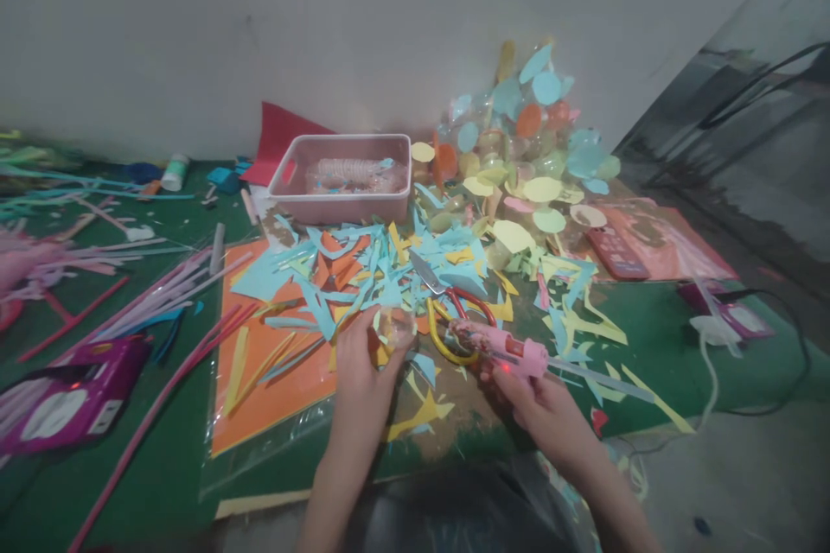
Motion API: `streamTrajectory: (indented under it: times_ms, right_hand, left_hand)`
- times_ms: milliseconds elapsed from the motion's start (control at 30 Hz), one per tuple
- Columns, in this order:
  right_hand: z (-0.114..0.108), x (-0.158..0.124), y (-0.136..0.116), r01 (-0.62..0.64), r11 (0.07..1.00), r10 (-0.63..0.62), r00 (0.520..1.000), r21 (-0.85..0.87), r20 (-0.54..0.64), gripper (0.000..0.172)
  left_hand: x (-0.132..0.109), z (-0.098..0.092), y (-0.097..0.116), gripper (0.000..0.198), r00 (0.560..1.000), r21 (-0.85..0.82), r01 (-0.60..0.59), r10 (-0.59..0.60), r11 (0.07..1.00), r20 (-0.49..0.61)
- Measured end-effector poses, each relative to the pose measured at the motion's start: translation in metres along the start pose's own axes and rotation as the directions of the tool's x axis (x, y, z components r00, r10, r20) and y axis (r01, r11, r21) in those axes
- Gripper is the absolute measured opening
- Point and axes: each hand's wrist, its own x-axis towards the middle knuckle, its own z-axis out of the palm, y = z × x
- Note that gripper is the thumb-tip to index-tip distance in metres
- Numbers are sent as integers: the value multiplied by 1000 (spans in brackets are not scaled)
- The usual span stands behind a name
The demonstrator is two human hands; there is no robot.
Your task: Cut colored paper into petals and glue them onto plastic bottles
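Observation:
My left hand (360, 367) pinches a small clear plastic piece (395, 328) between thumb and fingers, just above a heap of blue, orange and yellow paper scraps (363, 272). My right hand (538, 406) grips a pink hot glue gun (502, 348) whose nozzle points left toward that clear piece. A glue stick pokes out of the gun's back to the right. Scissors with yellow and red handles (447, 311) lie among the scraps between both hands.
A pink plastic bin (341, 206) stands behind the scraps. A pile of clear cups with coloured paper discs (525, 147) rises at the back right. Pink and blue straws (130, 294) and a purple box (71, 397) lie left. A cable (778, 337) runs right.

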Motion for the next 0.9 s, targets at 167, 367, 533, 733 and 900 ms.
streamTrajectory:
  times_ms: [167,367,533,733,900]
  right_hand:
    - [1,-4,-8,-25,997,16,992,66,127,42]
    - [9,-3,-21,42,997,-54,980,67,193,38]
    - [11,0,-22,45,996,-60,978,76,202,36]
    - [11,1,-22,27,995,-46,976,92,214,36]
    - [12,3,-20,33,991,-62,972,128,229,37]
  left_hand:
    - [0,0,0,35,998,30,-54,54,998,-9]
    - [-1,0,2,26,981,64,-191,189,980,35]
    - [-2,-2,3,28,983,65,-179,177,982,42]
    - [-2,-1,1,31,975,82,-221,219,972,31]
    - [-2,0,1,31,973,98,-230,228,968,36]
